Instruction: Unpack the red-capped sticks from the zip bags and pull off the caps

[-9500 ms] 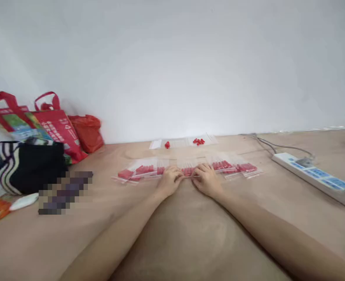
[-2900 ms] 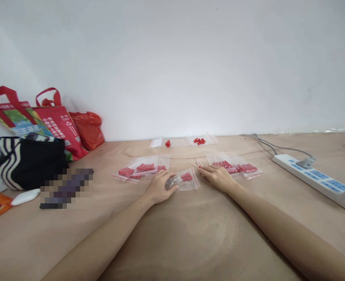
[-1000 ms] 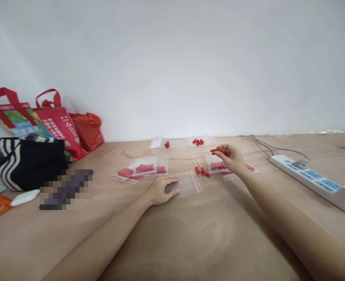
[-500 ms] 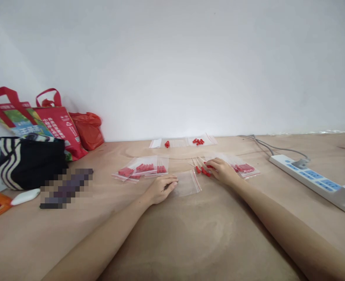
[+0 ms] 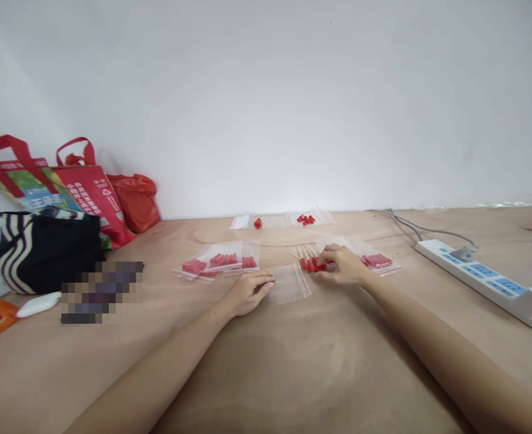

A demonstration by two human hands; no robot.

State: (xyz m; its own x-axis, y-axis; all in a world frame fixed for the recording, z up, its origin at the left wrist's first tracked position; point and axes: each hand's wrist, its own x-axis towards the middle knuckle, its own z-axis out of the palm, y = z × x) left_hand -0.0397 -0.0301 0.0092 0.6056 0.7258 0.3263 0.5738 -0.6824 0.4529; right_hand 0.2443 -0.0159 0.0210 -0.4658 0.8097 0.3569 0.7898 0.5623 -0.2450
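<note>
My left hand (image 5: 249,292) rests on the table with its fingers curled at the left end of a flat clear zip-lock bag (image 5: 290,284), holding that end. The bag shows nothing inside. Right of it, my right hand (image 5: 343,265) is closed at a row of thin pale sticks with red ends (image 5: 311,264). Its thumb and fingers press together on the red ends at the row's right side; some are hidden under the fingers. The sticks lie side by side, pale ends pointing away from me. Behind my right hand is a bag of red pieces (image 5: 378,260).
Filled clear bags (image 5: 223,259) overlap at left. Bags with loose red pieces (image 5: 306,219) lie by the wall. A white power strip (image 5: 482,280) with grey cables is at right. Shopping bags (image 5: 89,199), a black striped bag (image 5: 58,250) and a white object (image 5: 38,304) stand left.
My right hand has shifted slightly toward me and lowered onto the red ends. The sticks now lie in a neater row. My left hand and the bag have stayed put.
</note>
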